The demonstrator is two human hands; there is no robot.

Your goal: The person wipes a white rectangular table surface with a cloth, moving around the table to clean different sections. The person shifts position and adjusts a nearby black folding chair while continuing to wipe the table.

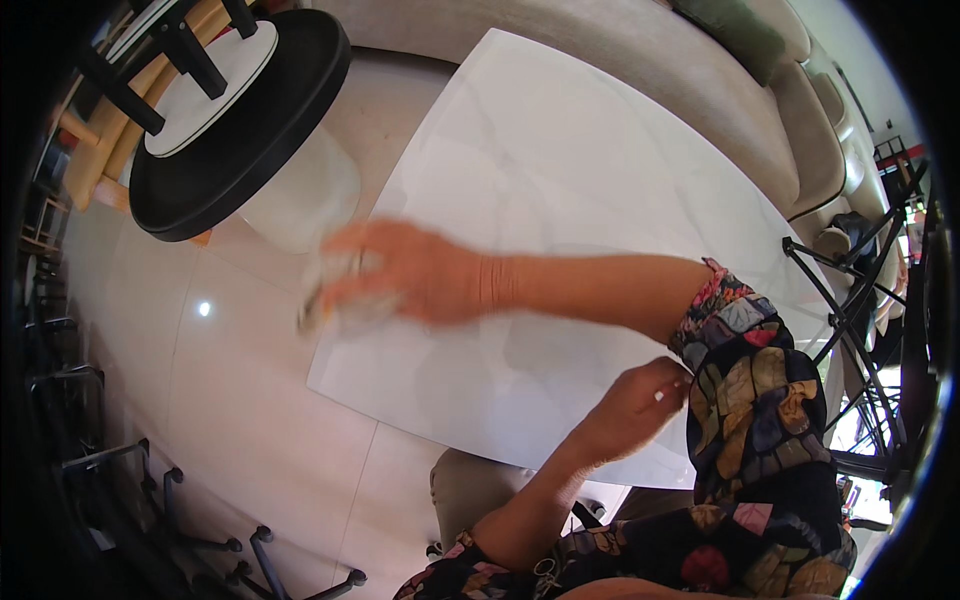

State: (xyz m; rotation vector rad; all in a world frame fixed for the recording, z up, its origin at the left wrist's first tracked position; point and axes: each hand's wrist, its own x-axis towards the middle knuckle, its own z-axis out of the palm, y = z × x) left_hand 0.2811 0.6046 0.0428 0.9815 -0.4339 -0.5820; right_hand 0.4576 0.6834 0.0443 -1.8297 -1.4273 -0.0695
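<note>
My right hand [409,274], blurred, reaches left across the white marble-patterned table [525,165], near its left edge. Its fingers are around a pale, cloth-like thing [367,306], which is too smeared to name surely; a darker bit shows at its outer end. Close to my body, my left hand [641,401] is curled into a loose fist over the near part of the tabletop, right by the patterned sleeve [757,390] of my right arm. Part of its fingers is hidden, and small white spots show on it.
A black round seat [247,172] with an upturned stool [217,90] on it stands at the upper left. A beige sofa [615,45] with a green cushion [739,37] runs along the far side. Black metal frames [862,285] rise at right; chair bases [262,555] stand lower left.
</note>
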